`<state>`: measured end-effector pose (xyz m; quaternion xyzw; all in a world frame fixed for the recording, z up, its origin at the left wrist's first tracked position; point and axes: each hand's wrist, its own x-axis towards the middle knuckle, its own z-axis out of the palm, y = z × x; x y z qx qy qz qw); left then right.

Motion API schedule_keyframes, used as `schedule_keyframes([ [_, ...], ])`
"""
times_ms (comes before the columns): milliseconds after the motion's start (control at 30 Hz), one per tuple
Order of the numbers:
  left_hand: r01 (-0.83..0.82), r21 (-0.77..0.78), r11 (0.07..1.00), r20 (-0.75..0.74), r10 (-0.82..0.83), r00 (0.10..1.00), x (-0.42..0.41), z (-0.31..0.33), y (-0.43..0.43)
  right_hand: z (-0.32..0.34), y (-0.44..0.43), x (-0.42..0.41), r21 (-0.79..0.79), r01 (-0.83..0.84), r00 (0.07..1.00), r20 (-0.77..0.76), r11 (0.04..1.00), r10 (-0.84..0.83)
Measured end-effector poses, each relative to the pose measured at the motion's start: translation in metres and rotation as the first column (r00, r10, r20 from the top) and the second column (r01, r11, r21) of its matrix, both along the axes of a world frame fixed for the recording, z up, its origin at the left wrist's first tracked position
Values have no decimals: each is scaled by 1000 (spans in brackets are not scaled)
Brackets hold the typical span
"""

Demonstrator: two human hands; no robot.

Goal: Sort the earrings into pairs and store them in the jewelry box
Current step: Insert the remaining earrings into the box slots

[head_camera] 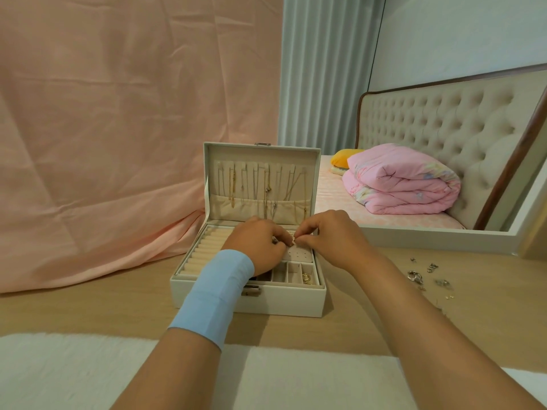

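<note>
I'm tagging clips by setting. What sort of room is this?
Most likely a bedroom: a tufted headboard, a folded pink quilt on the bed, and an open jewelry box on the wooden table.

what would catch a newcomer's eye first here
The left hand and right hand pinch a small earring together over the open jewelry box at mid-table. Loose earrings lie scattered on the table to its right; a folded pink blanket sits on the bed behind.
</note>
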<state>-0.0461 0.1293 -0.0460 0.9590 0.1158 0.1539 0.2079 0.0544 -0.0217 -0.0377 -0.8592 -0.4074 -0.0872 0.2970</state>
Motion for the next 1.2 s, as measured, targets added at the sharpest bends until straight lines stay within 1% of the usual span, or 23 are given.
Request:
schedule_keyframes([
  [67, 4, 7, 1000, -6, -4, 1000, 1, -1, 1, -2, 1, -3, -17, 2, 999, 44, 1000, -1],
  [233, 0, 3, 1000, 0, 0, 1000, 2, -2, 1, 0, 0, -2, -81, 26, 995, 93, 996, -19],
  [400, -6, -3, 1000, -4, 6, 1000, 2, -2, 0, -4, 0, -2, -52, 37, 991, 131, 998, -30],
  [467, -5, -3, 1000, 1, 5, 1000, 0, -1, -1, -3, 1, -3, -73, 18, 990, 142, 997, -7],
  [633, 3, -6, 1000, 10, -3, 1000, -1, 0, -2, 8, -6, 1, -225, -60, 998, 16, 973, 66],
  [800, 25, 54, 998, 10, -26, 1000, 2, -1, -2, 7, -6, 3, -245, -98, 995, -4, 965, 100],
  [867, 24, 81, 996, 11, -25, 1000, 2, 0, -3, 6, -6, 6, -230, -98, 995, -8, 968, 99],
  [1067, 25, 73, 997, 66, -30, 997, 0, 11, -18, 11, -28, 17, -34, -74, 995, -73, 997, 72],
  [1133, 52, 84, 995, 94, -60, 994, 1, 16, -31, 14, -50, 24, -14, -48, 996, -77, 999, 47],
  [1200, 90, 87, 992, 115, -100, 988, 6, 18, -49, 17, -78, 33, -15, 14, 997, -73, 1000, -15],
])
